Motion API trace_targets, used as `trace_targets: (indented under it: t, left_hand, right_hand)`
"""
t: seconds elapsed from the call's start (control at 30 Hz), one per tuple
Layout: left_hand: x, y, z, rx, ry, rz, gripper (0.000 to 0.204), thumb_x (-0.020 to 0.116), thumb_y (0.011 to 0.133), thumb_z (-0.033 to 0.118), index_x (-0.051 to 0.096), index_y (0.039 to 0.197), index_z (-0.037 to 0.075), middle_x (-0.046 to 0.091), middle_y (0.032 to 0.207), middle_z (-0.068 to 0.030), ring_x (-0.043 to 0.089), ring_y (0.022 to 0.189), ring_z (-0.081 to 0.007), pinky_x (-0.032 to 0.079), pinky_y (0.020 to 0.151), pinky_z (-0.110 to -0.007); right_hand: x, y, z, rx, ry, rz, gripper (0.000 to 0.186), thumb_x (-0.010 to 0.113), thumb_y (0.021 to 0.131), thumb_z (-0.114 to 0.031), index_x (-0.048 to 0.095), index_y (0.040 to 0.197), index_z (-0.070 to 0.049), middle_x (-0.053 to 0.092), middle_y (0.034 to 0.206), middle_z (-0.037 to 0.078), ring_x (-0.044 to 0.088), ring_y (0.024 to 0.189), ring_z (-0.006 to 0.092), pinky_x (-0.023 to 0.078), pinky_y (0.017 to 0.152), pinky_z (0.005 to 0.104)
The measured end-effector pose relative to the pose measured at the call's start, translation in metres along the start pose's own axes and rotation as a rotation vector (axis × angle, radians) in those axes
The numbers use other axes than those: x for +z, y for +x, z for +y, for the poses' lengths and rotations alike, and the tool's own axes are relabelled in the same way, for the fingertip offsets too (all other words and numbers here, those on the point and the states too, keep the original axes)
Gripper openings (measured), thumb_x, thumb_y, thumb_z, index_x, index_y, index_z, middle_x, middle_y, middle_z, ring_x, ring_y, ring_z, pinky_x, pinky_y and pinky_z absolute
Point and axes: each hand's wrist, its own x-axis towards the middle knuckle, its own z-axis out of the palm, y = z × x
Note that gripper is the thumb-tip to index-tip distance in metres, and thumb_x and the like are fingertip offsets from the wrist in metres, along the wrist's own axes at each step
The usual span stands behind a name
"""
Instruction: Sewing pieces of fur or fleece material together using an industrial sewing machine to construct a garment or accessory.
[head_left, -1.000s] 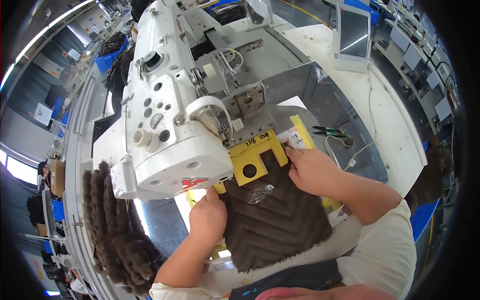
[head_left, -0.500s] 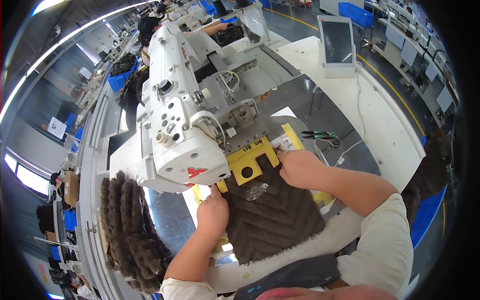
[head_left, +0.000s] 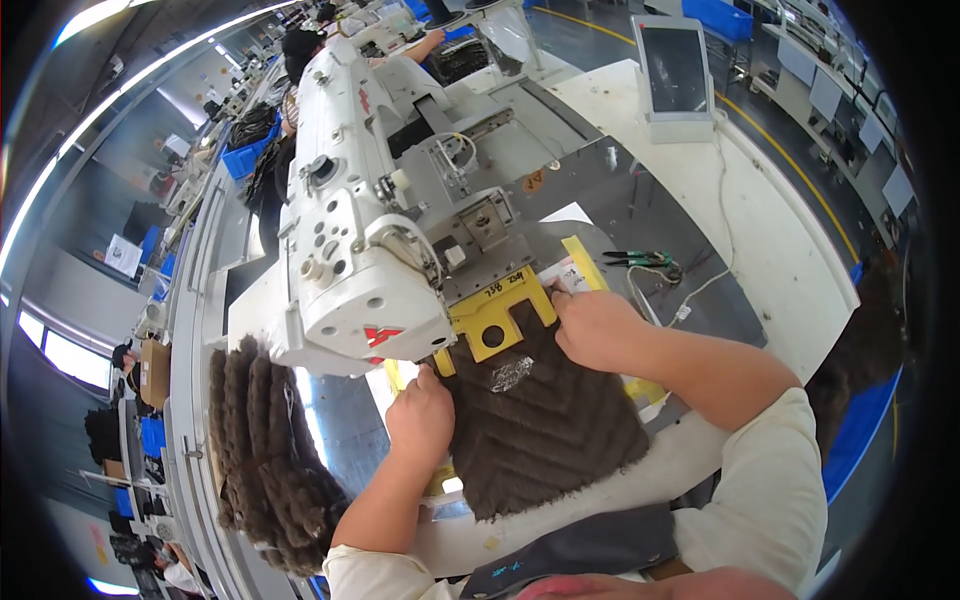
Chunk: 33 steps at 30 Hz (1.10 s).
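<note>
A brown quilted, furry fabric panel [head_left: 545,440] with chevron seams lies at the front of a white sewing machine [head_left: 360,240]. Its far edge runs under a yellow clamp plate [head_left: 492,325], and a crinkled clear scrap [head_left: 511,374] rests on top. My left hand [head_left: 421,415] has its fingers closed at the panel's far left corner, beside the machine head. At the far right corner my right hand [head_left: 598,332] pinches the edge close to the plate's right arm. The fingertips of both hands are partly hidden.
Green-handled snippers [head_left: 645,262] lie right of the clamp, by a white cable. A stack of brown furry pieces [head_left: 265,460] sits at the left. A screen unit [head_left: 675,78] stands at the back right. Beyond the machine a co-worker's arm [head_left: 420,45] reaches over dark material.
The view has shifted slightly. Both hands stay at the panel's far corners, the left fingers drawn a little nearer to me. Panel and clamp plate look the same.
</note>
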Motion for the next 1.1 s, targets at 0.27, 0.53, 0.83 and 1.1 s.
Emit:
trace_targets:
  t: [0.27, 0.53, 0.83, 1.1]
  left_hand:
    - [-0.016, -0.008, -0.003, -0.182, -0.214, -0.179, 0.037, 0.058, 0.099, 0.025, 0.064, 0.130, 0.005, 0.070, 0.096, -0.0180, 0.071, 0.083, -0.0384, 0.058, 0.073, -0.049]
    - [-0.046, -0.021, -0.094, -0.178, 0.038, -0.032, 0.018, 0.068, 0.089, 0.024, 0.077, 0.089, 0.008, 0.067, 0.087, -0.0157, 0.069, 0.082, -0.0356, 0.057, 0.074, -0.047]
    - [-0.077, -0.058, -0.273, -0.768, 0.344, -0.311, 0.044, 0.067, 0.092, 0.037, 0.067, 0.115, -0.001, 0.070, 0.119, -0.0239, 0.066, 0.116, -0.0394, 0.054, 0.099, -0.049]
    - [-0.071, -0.043, -0.295, -0.807, 0.282, -0.096, 0.022, 0.063, 0.095, 0.017, 0.067, 0.107, 0.000, 0.068, 0.116, -0.0249, 0.066, 0.112, -0.0430, 0.054, 0.094, -0.051]
  right_hand:
    - [0.019, 0.003, -0.007, 0.076, -0.029, 0.072, 0.030, 0.062, 0.085, -0.018, 0.065, 0.105, 0.005, 0.071, 0.084, 0.025, 0.070, 0.082, 0.0447, 0.057, 0.075, 0.0538]
    - [0.005, 0.006, -0.009, 0.088, -0.001, 0.095, 0.037, 0.061, 0.084, -0.012, 0.067, 0.118, 0.002, 0.070, 0.093, 0.029, 0.068, 0.092, 0.0478, 0.054, 0.084, 0.0557]
    - [0.004, 0.007, -0.006, 0.101, -0.030, 0.086, 0.030, 0.061, 0.085, -0.017, 0.068, 0.108, 0.000, 0.070, 0.088, 0.027, 0.068, 0.088, 0.0474, 0.054, 0.081, 0.0568]
    - [0.012, 0.001, 0.003, 0.032, -0.026, 0.122, 0.033, 0.061, 0.085, -0.018, 0.066, 0.109, 0.004, 0.070, 0.083, 0.027, 0.068, 0.083, 0.0464, 0.055, 0.077, 0.0553]
